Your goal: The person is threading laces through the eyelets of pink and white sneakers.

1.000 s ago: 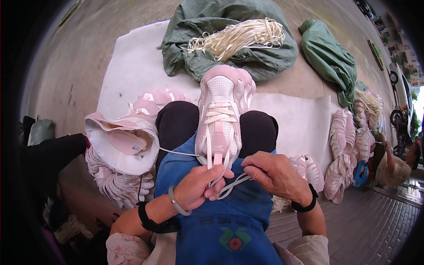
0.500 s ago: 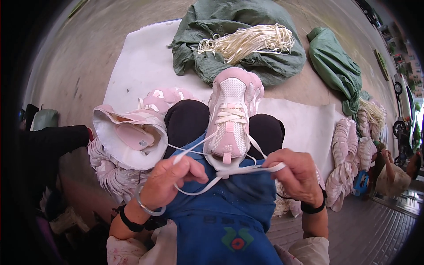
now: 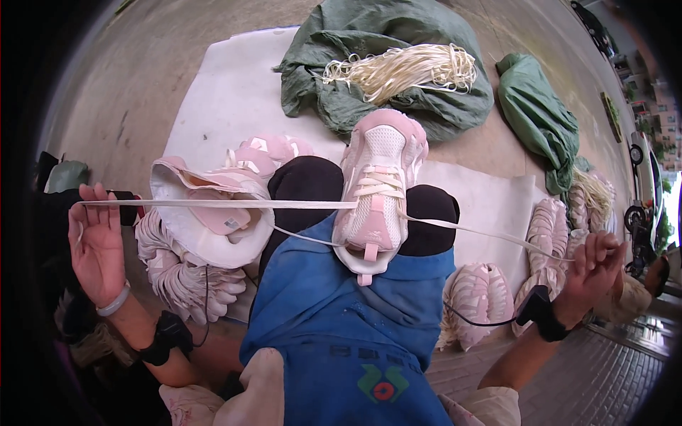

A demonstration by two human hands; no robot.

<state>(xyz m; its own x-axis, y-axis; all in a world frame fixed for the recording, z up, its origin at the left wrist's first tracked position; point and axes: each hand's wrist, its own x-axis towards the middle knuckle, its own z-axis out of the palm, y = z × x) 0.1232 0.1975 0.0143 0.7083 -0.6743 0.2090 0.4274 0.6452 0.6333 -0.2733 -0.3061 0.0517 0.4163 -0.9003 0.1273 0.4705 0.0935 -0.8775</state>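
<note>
White lace (image 3: 213, 204) runs taut between both hands, threaded through the pink shoe (image 3: 379, 186) at the centre of the frame. At the left edge, the left hand (image 3: 97, 245) is held up with its palm showing and its fingers (image 3: 91, 206) loosely spread; the lace end passes across the fingertips, though whether it is pinched cannot be told. At the right edge, the right hand (image 3: 593, 273) has its fingers curled together around the other lace end, which slants down to it from the shoe. Both wrists wear black bands, and the left also carries a pale bracelet.

The shoe is pale pink with a white mesh toe, white lacing across the tongue and a pink pull loop at the heel; it lies on the person's lap, toe pointing to the top of the frame, resting between two black knees (image 3: 307, 181) and above a blue apron (image 3: 348, 319) with a small red and green emblem low in the centre.

Left of centre, a pile of pink shoes (image 3: 206, 213) shows a small pink label inside one. Stacked pink soles (image 3: 181, 280) lie below it, with more at the lower right (image 3: 479, 302). Upper centre, a green sack (image 3: 398, 42) holds a bundle of cream laces (image 3: 401, 71); a second green sack (image 3: 540, 121) sits at the upper right. A white sheet (image 3: 227, 92) covers the ground.
</note>
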